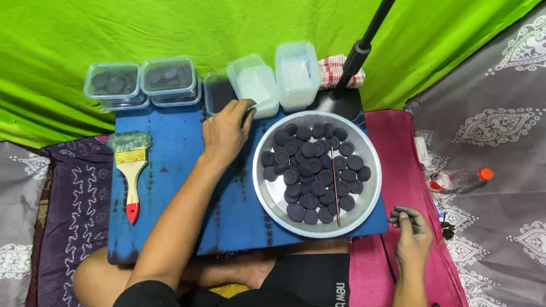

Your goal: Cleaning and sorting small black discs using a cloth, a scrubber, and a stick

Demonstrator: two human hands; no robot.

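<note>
Left hand [226, 131] fingers pinch a dark disc just beside the clear container [217, 94]; right hand [411, 224] fingers curl closed, empty, right of the metal bowl [265, 184].

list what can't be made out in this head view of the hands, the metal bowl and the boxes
- Left hand: what its fingertips touch near the small dark plastic box is hidden by the hand.
- Right hand: any item in its curled, dark-smudged fingers is too small.
- Black pole: top cut off by the frame's upper edge.
</note>
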